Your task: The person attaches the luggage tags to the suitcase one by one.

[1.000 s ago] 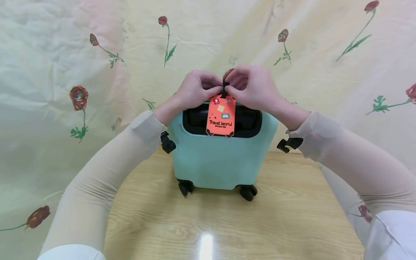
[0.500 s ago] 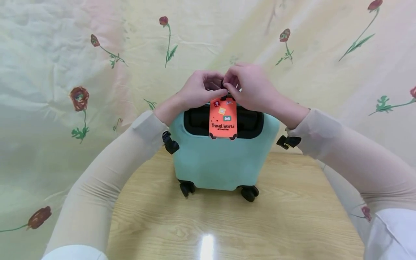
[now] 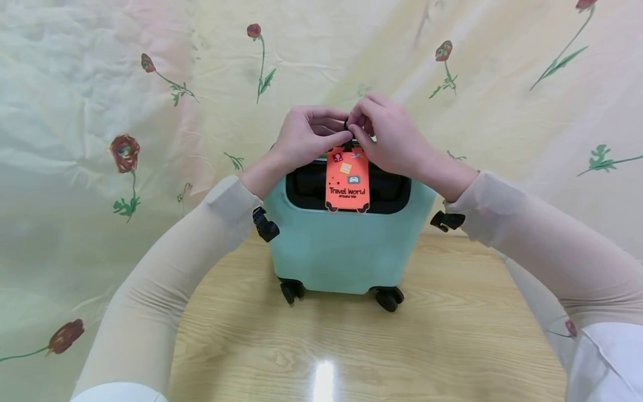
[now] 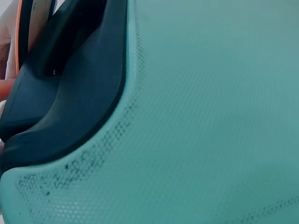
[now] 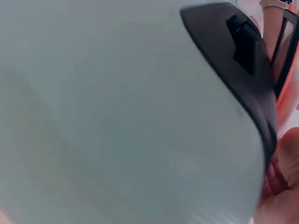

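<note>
At the centre of the frame, the mint suitcase [image 3: 336, 248] has a hard, plastic-looking shell with a low, satin sheen; the left wrist view brings out a fine pebbled grain, roughest along the rim, while the right wrist view blurs it. The black handle recess [image 3: 307, 187] looks like smooth, semi-matt plastic, as do the dark casters [image 3: 389, 298] below. The orange luggage tag [image 3: 348, 177] appears matt and rubbery, printed on its face. Across the lower frame, the wood-grained tabletop [image 3: 427, 352] is smooth and glossy, throwing back a white glare. Behind, the creased, cloth-like backdrop [image 3: 211, 111] has a soft sheen; the beige sleeves [image 3: 145, 301] are thin, wrinkled fabric.
</note>
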A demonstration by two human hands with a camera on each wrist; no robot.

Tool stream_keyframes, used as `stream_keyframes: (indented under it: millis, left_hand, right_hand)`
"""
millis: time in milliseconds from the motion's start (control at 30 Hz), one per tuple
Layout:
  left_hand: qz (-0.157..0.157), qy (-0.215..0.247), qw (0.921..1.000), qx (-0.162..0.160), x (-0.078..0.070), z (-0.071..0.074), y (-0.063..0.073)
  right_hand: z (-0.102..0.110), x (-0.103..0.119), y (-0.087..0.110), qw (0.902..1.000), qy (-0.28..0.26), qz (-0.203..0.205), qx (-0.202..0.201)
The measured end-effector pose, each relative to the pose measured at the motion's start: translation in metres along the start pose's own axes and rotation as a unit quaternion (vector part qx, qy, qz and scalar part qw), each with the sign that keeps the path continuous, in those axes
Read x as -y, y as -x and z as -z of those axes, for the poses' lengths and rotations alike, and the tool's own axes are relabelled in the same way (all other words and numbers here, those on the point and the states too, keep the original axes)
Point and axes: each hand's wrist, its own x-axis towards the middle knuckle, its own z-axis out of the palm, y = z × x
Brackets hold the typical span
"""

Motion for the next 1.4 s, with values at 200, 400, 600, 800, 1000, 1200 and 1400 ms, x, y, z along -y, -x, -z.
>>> stream_keyframes:
  millis: [200, 400, 600, 800, 1000, 1200, 1400]
  left_hand:
    - [-0.016, -0.025, 0.9995, -0.014, 0.0, -0.004, 0.0]
    - [-0.017, -0.076, 0.9969, -0.006, -0.003, -0.006, -0.002]
    - [-0.004, -0.079, 0.9968, -0.007, -0.005, -0.004, 0.0]
    - [0.01, -0.1, 0.995, -0.003, -0.007, -0.004, 0.003]
    - [0.007, -0.105, 0.9945, -0.001, -0.004, -0.003, 0.007]
    - [0.006, -0.117, 0.9931, -0.002, -0.003, -0.004, 0.005]
    - [0.004, -0.13, 0.9915, 0.007, -0.003, -0.005, 0.003]
  right_hand:
    - [-0.007, -0.008, 0.006, 0.9985, -0.013, 0.018, -0.049]
    - [-0.012, -0.018, 0.011, 0.9958, -0.047, 0.03, -0.073]
    - [-0.012, -0.021, 0.012, 0.9909, -0.095, 0.027, -0.091]
    - [-0.01, -0.023, 0.013, 0.9799, -0.17, -0.037, -0.097]
    - [-0.011, -0.023, 0.011, 0.977, -0.19, -0.06, -0.075]
    - [-0.012, -0.023, 0.011, 0.9767, -0.2, -0.053, -0.057]
    - [-0.012, -0.025, 0.011, 0.9706, -0.226, -0.06, -0.059]
